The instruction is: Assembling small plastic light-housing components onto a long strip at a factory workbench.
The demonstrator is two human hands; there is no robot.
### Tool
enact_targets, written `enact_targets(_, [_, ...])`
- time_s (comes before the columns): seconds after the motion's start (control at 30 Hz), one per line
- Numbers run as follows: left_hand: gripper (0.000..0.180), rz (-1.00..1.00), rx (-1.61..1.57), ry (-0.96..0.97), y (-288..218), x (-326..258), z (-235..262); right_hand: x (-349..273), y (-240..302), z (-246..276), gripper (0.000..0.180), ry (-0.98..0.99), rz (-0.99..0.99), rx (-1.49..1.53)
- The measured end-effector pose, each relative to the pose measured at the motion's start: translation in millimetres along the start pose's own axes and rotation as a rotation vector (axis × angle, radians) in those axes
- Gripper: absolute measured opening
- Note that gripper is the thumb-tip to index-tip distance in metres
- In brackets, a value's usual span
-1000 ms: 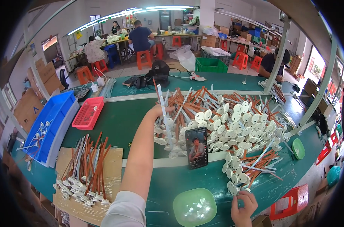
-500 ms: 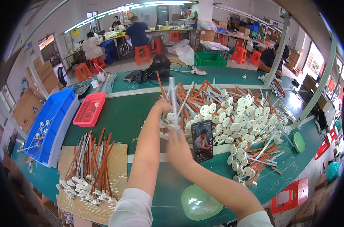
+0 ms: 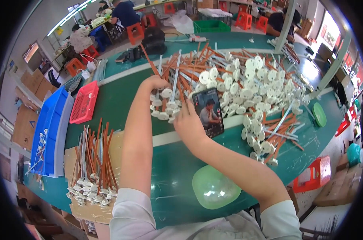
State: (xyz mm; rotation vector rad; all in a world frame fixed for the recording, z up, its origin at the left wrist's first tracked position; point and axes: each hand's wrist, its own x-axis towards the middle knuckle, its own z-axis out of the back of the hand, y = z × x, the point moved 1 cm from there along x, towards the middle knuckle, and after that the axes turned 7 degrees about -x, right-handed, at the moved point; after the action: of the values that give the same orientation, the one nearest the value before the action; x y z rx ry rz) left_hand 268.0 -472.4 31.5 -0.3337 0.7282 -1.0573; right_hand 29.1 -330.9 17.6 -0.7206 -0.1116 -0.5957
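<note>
While I watched from afar, one brown strip (image 3: pixel 148 59) stood just beyond the left hand (image 3: pixel 153 83), its long axis slanting away and leftward; that hand was the nearer. Left fingers curled inward; whether they pinched the strip, I couldn't tell. Right hand (image 3: pixel 189 125) lay lower and rightward, fingers close together, tips by the pile, grip unclear. White discs (image 3: pixel 163 116) sat between both hands; phone (image 3: pixel 208 114) just right of the right one.

Basket (image 3: pixel 84 103) right of tray (image 3: pixel 49 132), phone (image 3: pixel 208 114) before disc pile (image 3: pixel 249 86), bowl (image 3: pixel 216 187) before phone, strips (image 3: pixel 103 156) on cardboard (image 3: pixel 93 215)
</note>
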Motion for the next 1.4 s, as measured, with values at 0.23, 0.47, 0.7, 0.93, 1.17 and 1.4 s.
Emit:
enact_targets(0.23, [0.045,-0.011,-0.051,-0.096,21.4,-8.0,-4.4,-1.5,8.3,4.5,0.028,0.093,0.002,0.005])
enact_targets(0.47, [0.04,0.042,0.05,0.053,-7.6,-62.3,13.9,-9.1,1.9,11.4,0.033,0.254,0.025,-0.002])
enact_targets(0.7, [0.046,0.08,-0.178,0.093,-7.4,-86.0,-0.8,-4.0,5.8,14.1,0.033,0.322,0.039,-0.007])
enact_targets(0.93, [0.081,-0.069,-0.154,0.128,-9.7,-73.4,-4.5,3.0,4.2,11.6,0.034,0.326,0.04,-0.068])
enact_targets(1.17, [0.068,-0.015,0.085,0.079,2.4,-38.3,-14.7,1.6,10.4,7.0,0.031,0.342,0.057,-0.059])
enact_targets(1.4, [0.064,-0.047,-0.025,0.064,4.6,-34.0,-18.5,7.8,7.6,11.2,0.035,0.364,0.056,-0.139])
